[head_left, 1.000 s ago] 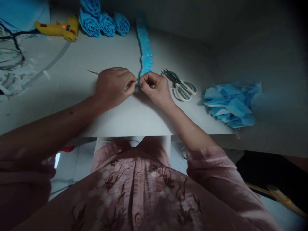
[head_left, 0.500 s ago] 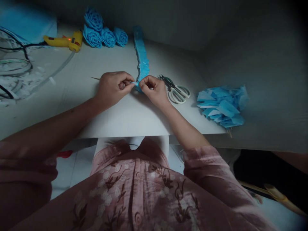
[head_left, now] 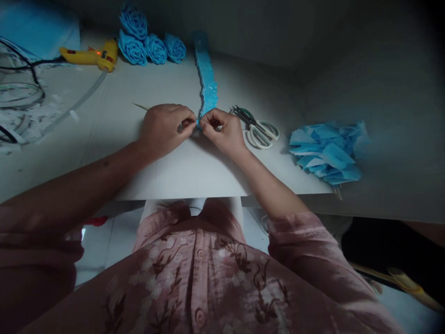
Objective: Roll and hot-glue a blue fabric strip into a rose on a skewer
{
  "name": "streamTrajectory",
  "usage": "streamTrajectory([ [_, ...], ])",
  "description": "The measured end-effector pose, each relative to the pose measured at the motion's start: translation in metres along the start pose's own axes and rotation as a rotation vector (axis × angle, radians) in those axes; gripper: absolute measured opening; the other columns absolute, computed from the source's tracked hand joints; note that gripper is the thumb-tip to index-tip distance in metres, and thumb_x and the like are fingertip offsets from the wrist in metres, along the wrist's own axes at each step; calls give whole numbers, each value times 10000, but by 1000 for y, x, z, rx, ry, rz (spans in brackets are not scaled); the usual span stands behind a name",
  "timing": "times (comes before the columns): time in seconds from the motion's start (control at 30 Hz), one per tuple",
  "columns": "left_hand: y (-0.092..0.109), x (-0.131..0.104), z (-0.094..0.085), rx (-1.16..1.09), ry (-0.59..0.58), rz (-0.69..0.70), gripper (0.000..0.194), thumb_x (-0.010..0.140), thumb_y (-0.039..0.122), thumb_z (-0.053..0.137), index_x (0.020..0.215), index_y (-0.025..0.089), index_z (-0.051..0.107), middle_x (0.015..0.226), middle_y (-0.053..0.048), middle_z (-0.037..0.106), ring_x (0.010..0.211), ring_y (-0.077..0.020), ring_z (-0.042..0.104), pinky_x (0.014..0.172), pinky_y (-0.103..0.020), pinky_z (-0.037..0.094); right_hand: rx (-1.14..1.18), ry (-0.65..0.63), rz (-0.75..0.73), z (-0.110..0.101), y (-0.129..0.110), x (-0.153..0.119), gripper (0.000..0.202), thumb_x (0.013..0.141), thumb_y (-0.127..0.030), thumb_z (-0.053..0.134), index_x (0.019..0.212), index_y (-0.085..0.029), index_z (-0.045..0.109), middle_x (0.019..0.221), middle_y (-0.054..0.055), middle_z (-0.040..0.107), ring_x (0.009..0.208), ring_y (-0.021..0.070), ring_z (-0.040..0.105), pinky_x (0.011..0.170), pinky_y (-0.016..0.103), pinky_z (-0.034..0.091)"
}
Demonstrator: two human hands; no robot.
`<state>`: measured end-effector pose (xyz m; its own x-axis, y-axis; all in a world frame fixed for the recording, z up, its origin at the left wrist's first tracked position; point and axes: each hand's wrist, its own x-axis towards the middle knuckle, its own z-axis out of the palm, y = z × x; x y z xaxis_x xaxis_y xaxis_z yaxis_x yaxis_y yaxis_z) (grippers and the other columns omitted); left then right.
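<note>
A long ruffled strip of blue crepe-like material [head_left: 207, 83] runs away from me across the white table, its near end at my fingertips. My right hand [head_left: 222, 132] pinches that near end between thumb and forefinger. Close against it, my left hand [head_left: 170, 125] is closed in a pinch, with a bit of blue at its fingertips. A thin wooden stick [head_left: 139, 106] sticks out behind my left hand; the rest is hidden in the hand. White-handled scissors [head_left: 261, 134] lie just right of my right hand, with a dark tool partly overlapping them.
Several rolled blue flowers [head_left: 157, 49] stand at the back. Left of them lies a yellow glue gun [head_left: 108, 54] with a lit red light, a clear glue stick and cables. A blue sheet [head_left: 38, 28] and white scraps are far left. A blue frilly bunch [head_left: 328, 153] lies right.
My left fingertips have come closer to the right ones, covering the pale blue bit between them. The stick behind my left hand has tilted. The view has shifted slightly.
</note>
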<state>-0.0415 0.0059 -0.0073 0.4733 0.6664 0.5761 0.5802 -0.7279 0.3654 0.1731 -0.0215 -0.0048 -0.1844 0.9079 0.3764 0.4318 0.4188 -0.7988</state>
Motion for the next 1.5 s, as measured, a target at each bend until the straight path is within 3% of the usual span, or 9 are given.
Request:
streamTrajectory([
  [0.27, 4, -2, 1, 77, 6, -49, 28, 905, 271, 688, 888, 262, 708, 806, -18, 741, 767, -226, 661, 761, -395, 464, -13, -5, 21, 0, -5, 0, 170, 930, -277, 747, 804, -238, 639, 800, -14, 662, 788, 157, 580, 807, 312, 518],
  [0.57, 2, 0, -3, -294, 28, -252, 90, 918, 332, 706, 899, 245, 699, 809, -37, 752, 735, -211, 707, 676, -347, 535, 32, 22, 51, 2, 3, 1, 122, 920, -292, 755, 830, -239, 692, 765, -13, 618, 782, 169, 596, 765, 313, 565],
  [0.87, -29, 12, 2, -505, 65, -435, 269, 973, 408, 725, 908, 203, 564, 658, 82, 612, 599, -53, 481, 569, -271, 400, 83, 64, 73, -8, 13, 9, 201, 975, -298, 748, 821, -238, 633, 786, -23, 580, 764, 143, 562, 736, 297, 518],
  [0.97, -53, 28, -28, -403, 216, -403, 309, 999, 422, 722, 890, 197, 539, 668, 110, 612, 570, -25, 472, 536, -227, 424, 133, 94, 85, -12, 21, 14, 220, 996, -299, 730, 817, -241, 618, 783, -28, 571, 739, 133, 539, 724, 295, 507],
  [1.07, -72, 43, -80, -215, 363, -379, 313, 1006, 431, 701, 859, 181, 581, 730, 110, 663, 597, -13, 555, 566, -196, 523, 192, 131, 85, -17, 26, 18, 237, 998, -325, 736, 810, -242, 618, 774, -36, 571, 743, 129, 552, 740, 294, 516],
  [1.17, -70, 38, -135, -4, 404, -528, 280, 994, 375, 621, 1027, 114, 718, 848, 35, 717, 692, -67, 642, 728, -277, 643, 248, 150, 86, -23, 26, 18, 217, 987, -327, 746, 815, -237, 650, 788, -30, 604, 767, 131, 586, 765, 298, 533],
  [1.3, -49, 8, -184, 323, 79, -865, 441, 974, 300, 543, 1229, 58, 809, 1020, -79, 780, 1027, -267, 796, 1097, -610, 651, 268, 160, 97, -26, 23, 16, 161, 978, -286, 752, 835, -241, 696, 823, -12, 647, 799, 152, 626, 806, 331, 567],
  [1.43, -58, -18, -205, 561, -300, -940, 452, 1088, 292, 455, 1277, 49, 786, 1284, -115, 803, 1379, -342, 709, 1277, -596, 524, 270, 163, 120, -23, 21, 15, 157, 970, -274, 752, 818, -248, 722, 811, -7, 656, 780, 166, 627, 817, 364, 595],
  [1.5, -72, -25, -208, 614, -390, -943, 500, 1140, 278, 389, 1356, 30, 766, 1374, -139, 790, 1436, -349, 678, 1286, -578, 511, 283, 164, 128, -21, 20, 15, 163, 953, -276, 751, 794, -252, 721, 787, -8, 648, 752, 164, 606, 796, 364, 591],
])
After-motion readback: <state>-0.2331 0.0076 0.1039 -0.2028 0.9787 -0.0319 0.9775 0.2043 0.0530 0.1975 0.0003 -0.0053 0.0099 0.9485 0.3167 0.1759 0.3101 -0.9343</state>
